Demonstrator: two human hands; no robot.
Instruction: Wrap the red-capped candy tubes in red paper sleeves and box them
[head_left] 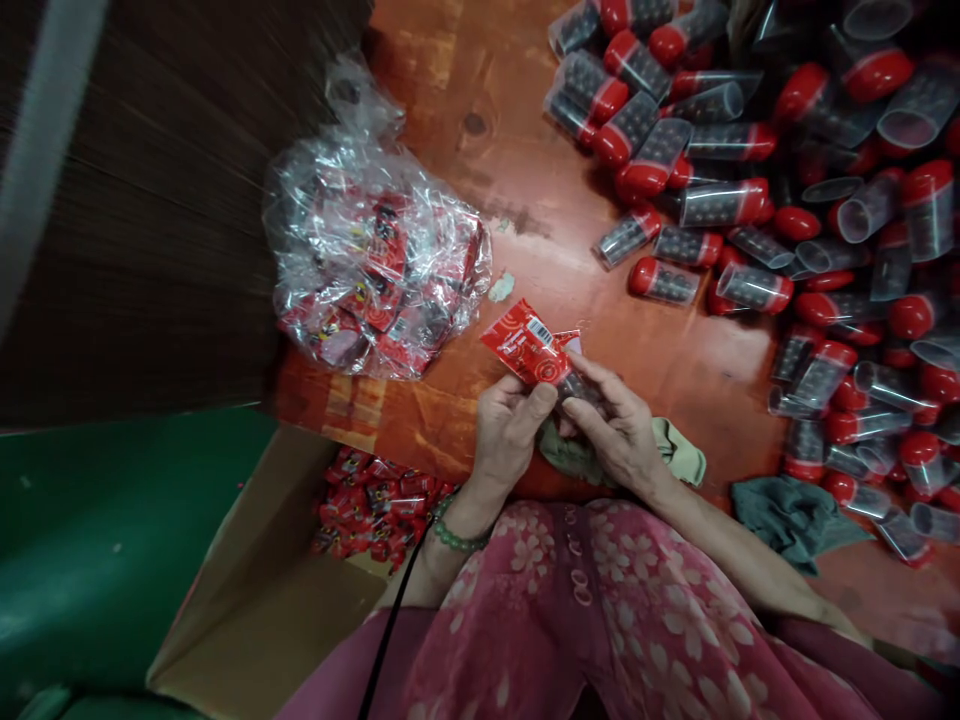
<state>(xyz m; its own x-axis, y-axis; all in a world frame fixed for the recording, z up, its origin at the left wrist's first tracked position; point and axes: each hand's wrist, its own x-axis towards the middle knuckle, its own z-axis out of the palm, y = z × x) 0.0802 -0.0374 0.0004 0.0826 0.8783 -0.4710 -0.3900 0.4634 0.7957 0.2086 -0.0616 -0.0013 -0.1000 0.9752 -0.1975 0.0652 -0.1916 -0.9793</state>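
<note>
Both hands pinch a red packet [527,345] above the near edge of the red table [525,150]: the left hand [508,428] grips its lower side, and the right hand [611,428] closes on its right end. A clear bag [371,255] of packets lies just left, with capped tubes [750,200] piled to the right.

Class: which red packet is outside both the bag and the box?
The barcoded red packet pinched between left hand and right hand; all others lie heaped in the clear bag or the cardboard box.
</note>
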